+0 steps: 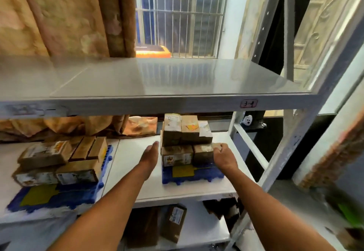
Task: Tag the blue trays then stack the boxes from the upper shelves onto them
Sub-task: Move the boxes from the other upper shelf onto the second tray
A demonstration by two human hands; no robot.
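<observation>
Head view: right hand (223, 155) grips a rectangular cardboard box (203, 153) on the ridged blue tray (192, 178); left hand (150, 153) flat, fingers straight.

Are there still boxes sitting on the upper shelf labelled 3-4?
No, the upper shelf shows only bare grey surface; the boxes sit stacked on the blue tray one level below.

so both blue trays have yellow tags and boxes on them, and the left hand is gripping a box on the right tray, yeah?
Not quite: it is the right hand that grips a box on the right tray. The left hand is open, fingers straight, just left of that stack. The rest holds in the head view: both trays, including the left tray, carry yellow tags and boxes.
</observation>
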